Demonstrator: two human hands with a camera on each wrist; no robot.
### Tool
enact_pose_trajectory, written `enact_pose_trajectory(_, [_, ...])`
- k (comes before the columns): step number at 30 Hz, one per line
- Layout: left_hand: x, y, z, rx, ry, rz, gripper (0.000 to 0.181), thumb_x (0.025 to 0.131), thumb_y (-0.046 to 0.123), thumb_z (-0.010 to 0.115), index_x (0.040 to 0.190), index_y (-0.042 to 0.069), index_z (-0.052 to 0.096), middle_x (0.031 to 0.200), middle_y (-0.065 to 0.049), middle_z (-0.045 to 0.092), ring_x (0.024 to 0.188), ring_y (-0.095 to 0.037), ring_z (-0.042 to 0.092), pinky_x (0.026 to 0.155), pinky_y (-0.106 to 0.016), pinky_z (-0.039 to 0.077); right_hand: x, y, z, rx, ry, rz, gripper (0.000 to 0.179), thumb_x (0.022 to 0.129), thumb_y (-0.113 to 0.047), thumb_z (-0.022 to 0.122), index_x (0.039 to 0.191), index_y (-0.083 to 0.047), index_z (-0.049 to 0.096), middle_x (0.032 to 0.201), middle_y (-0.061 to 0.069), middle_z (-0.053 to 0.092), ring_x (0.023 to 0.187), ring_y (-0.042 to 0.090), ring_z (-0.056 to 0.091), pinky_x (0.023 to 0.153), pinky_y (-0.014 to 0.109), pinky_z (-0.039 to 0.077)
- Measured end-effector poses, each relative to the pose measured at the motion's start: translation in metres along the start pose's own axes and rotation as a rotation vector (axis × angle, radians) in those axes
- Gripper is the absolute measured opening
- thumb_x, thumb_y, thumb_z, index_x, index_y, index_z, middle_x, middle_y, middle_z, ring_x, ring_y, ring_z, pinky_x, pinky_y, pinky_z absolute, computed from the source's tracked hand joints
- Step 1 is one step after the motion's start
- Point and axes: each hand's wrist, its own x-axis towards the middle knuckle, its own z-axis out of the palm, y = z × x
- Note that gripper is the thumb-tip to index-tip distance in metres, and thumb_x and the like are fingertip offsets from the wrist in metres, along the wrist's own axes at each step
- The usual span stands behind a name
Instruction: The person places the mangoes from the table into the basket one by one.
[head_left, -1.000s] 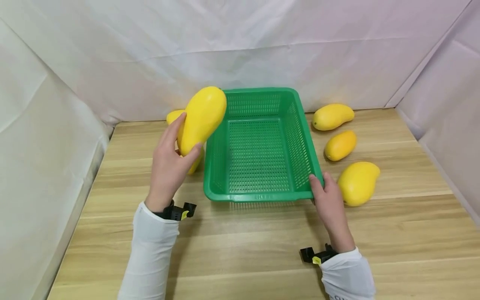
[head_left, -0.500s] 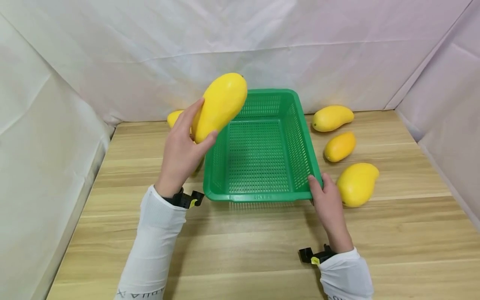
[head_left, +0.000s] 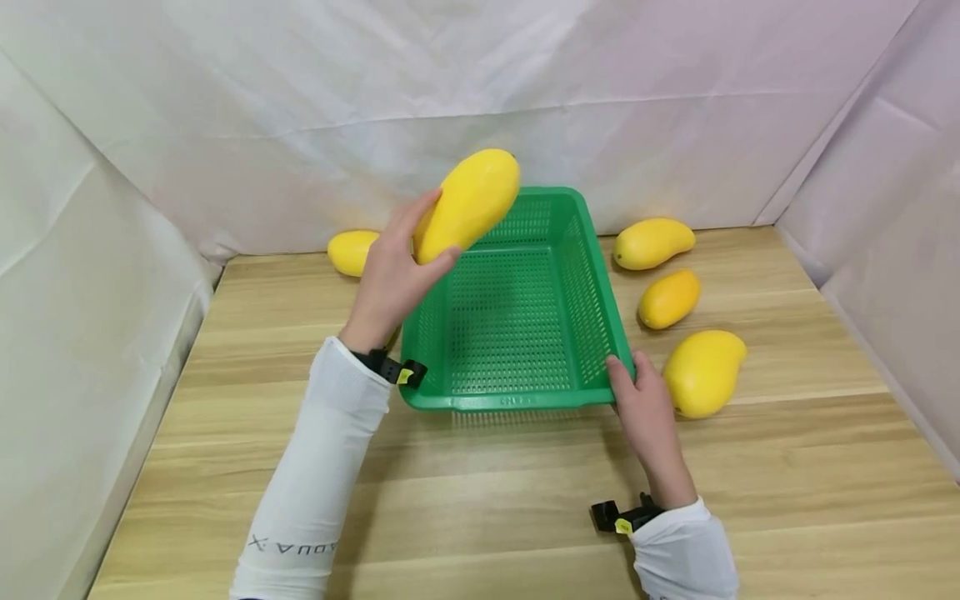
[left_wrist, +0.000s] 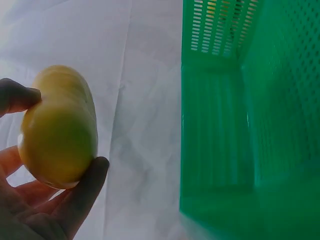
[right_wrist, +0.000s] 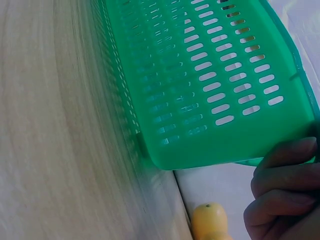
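Plainly, my left hand (head_left: 393,271) gripped a yellow mango (head_left: 471,204) at the frame's upper centre, apparently above the upper-left rim of a green basket (head_left: 517,402); my right hand (head_left: 643,408), lower right of centre, gripped the basket's lower-right corner.

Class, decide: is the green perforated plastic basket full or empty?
Empty, as far as visible: in the head view, the green basket shows a bare perforated floor.

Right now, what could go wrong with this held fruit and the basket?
The raised yellow fruit might slip, as one end juts well past the left hand. The green basket could shift if the right hand, gripping its near right corner, moves. That hand might also nudge the large fruit beside it.
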Motion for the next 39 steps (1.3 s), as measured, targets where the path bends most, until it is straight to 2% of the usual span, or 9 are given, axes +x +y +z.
enact_pose_trajectory(3, [0.006, -0.005, 0.006, -0.037, -0.039, -0.019, 0.062, 0.079, 0.037, 0.063, 0.135, 0.036, 0.036, 0.132, 0.015, 0.039, 0.11, -0.005, 0.042, 0.09, -0.031, 0.035, 0.001, 0.0, 0.002, -0.021, 0.001, 0.003, 0.042, 0.093, -0.044, 0.038, 0.105, -0.005, 0.051, 0.065, 0.01, 0.043, 0.05, 0.016, 0.038, 0.044, 0.026, 0.034])
enact_pose_trajectory(7, [0.015, -0.011, 0.015, -0.042, -0.069, -0.005, 0.063, 0.079, 0.038, 0.063, 0.135, 0.037, 0.034, 0.132, 0.015, 0.039, 0.111, -0.005, 0.041, 0.088, -0.031, 0.035, 0.002, 0.0, 0.003, -0.039, 0.006, 0.005, 0.043, 0.093, -0.044, 0.038, 0.105, -0.006, 0.051, 0.067, 0.01, 0.043, 0.053, 0.018, 0.038, 0.045, 0.027, 0.034])
enact_pose_trajectory(12, [0.021, -0.019, 0.027, -0.005, -0.13, 0.017, 0.064, 0.08, 0.04, 0.061, 0.136, 0.039, 0.03, 0.133, 0.017, 0.037, 0.109, -0.006, 0.042, 0.084, -0.031, 0.038, 0.003, 0.001, 0.006, -0.032, 0.001, 0.015, 0.042, 0.093, -0.044, 0.038, 0.105, -0.006, 0.051, 0.071, 0.011, 0.046, 0.057, 0.02, 0.039, 0.048, 0.027, 0.035])
enact_pose_trajectory(18, [0.023, -0.034, 0.035, 0.072, -0.194, 0.037, 0.063, 0.082, 0.032, 0.06, 0.137, 0.035, 0.031, 0.137, 0.015, 0.031, 0.119, -0.007, 0.035, 0.092, -0.032, 0.035, 0.001, 0.0, 0.01, -0.03, -0.014, 0.022, 0.042, 0.093, -0.042, 0.038, 0.105, -0.004, 0.051, 0.081, 0.014, 0.052, 0.063, 0.021, 0.042, 0.051, 0.028, 0.036])
enact_pose_trajectory(23, [0.025, -0.041, 0.037, 0.144, -0.248, 0.012, 0.064, 0.083, 0.026, 0.061, 0.139, 0.032, 0.029, 0.141, 0.01, 0.026, 0.124, -0.009, 0.031, 0.096, -0.033, 0.032, 0.001, -0.001, 0.012, -0.034, -0.018, 0.003, 0.043, 0.093, -0.043, 0.039, 0.104, -0.004, 0.051, 0.087, 0.015, 0.055, 0.068, 0.021, 0.044, 0.053, 0.029, 0.038])
enact_pose_trajectory(33, [0.036, -0.046, 0.036, 0.208, -0.279, -0.036, 0.067, 0.084, 0.021, 0.062, 0.14, 0.03, 0.027, 0.144, 0.007, 0.021, 0.128, -0.013, 0.027, 0.099, -0.034, 0.03, 0.006, -0.009, 0.009, -0.042, -0.021, -0.013, 0.045, 0.092, -0.046, 0.037, 0.105, -0.004, 0.051, 0.085, 0.014, 0.053, 0.069, 0.022, 0.044, 0.056, 0.03, 0.037])
enact_pose_trajectory(39, [0.043, -0.046, 0.04, 0.233, -0.328, -0.087, 0.067, 0.085, 0.017, 0.06, 0.141, 0.027, 0.024, 0.146, 0.002, 0.018, 0.131, -0.014, 0.021, 0.102, -0.033, 0.026, 0.006, -0.008, 0.004, -0.04, -0.014, -0.016, 0.045, 0.093, -0.045, 0.037, 0.109, -0.005, 0.051, 0.075, 0.012, 0.049, 0.06, 0.021, 0.041, 0.05, 0.029, 0.037])
